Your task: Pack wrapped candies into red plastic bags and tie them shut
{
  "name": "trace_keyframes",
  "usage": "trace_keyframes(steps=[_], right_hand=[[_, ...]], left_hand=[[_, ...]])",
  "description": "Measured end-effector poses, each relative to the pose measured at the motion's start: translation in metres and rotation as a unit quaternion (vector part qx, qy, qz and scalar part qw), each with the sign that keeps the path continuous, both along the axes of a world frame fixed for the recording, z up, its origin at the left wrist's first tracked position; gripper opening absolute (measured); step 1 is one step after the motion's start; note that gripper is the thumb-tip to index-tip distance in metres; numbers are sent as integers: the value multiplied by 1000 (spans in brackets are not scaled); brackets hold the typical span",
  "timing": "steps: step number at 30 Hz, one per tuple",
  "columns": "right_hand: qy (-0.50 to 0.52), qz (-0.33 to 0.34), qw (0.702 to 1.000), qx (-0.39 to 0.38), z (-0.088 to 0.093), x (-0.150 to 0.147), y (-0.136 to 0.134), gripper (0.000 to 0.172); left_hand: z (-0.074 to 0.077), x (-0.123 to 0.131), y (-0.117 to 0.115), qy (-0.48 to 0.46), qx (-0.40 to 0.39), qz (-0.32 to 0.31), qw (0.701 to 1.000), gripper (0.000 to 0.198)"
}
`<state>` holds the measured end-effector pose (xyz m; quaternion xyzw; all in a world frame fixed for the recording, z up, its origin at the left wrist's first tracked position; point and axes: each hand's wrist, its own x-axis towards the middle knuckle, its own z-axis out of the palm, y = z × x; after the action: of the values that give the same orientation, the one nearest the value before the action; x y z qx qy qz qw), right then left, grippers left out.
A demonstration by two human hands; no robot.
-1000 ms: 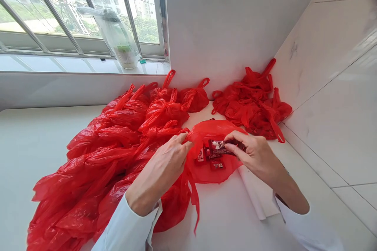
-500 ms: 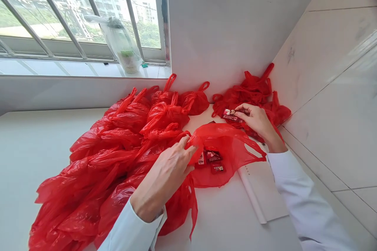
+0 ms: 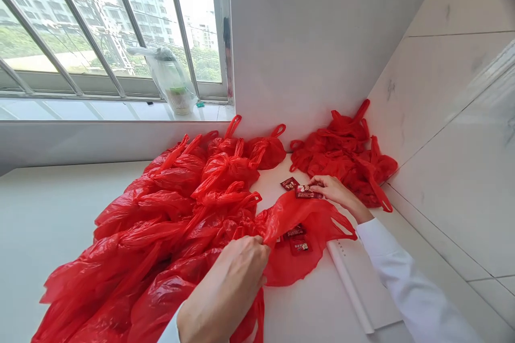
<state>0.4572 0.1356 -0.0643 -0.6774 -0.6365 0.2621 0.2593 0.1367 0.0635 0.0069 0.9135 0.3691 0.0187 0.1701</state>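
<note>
The left hand [image 3: 241, 273] pinches the bag [image 3: 292, 272] at left, best held taut, while the right hand [image 3: 332, 191] grips a packet [image 3: 304, 192] by its right end.

A smooth white tabletop [image 3: 44, 220] spreads beneath the left hand [image 3: 237, 278]. Beyond that hand, farther left, daylight enters a glass window [image 3: 108, 27] with silver metal bars, above a glossy white sill [image 3: 76, 110]. A plain pale-grey wall [image 3: 314, 37] stands beyond the right hand [image 3: 332, 191]; a shiny, white, marble-patterned tiled wall [image 3: 462, 155] rises to its right.
</note>
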Motion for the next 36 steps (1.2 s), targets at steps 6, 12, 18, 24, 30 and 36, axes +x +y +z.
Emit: trace_keyframes(steps=[6, 12, 18, 24, 30, 36], right_hand=[[0, -16, 1000, 10, 7, 7, -8, 14], [30, -25, 999, 23, 9, -2, 14, 20], [84, -45, 993, 65, 11, -14, 17, 17], [197, -7, 976, 89, 59, -23, -43, 29], [-18, 106, 994, 30, 65, -61, -85, 19], [-163, 26, 979, 123, 43, -81, -88, 26]], left_hand=[[9, 4, -9, 54, -36, -34, 997, 20], [2, -9, -4, 35, 24, 29, 999, 39], [4, -4, 6, -4, 20, 79, 997, 54], [6, 1, 17, -14, 17, 62, 998, 70], [3, -3, 17, -66, 31, 42, 996, 74], [10, -9, 17, -36, 9, 20, 999, 58]])
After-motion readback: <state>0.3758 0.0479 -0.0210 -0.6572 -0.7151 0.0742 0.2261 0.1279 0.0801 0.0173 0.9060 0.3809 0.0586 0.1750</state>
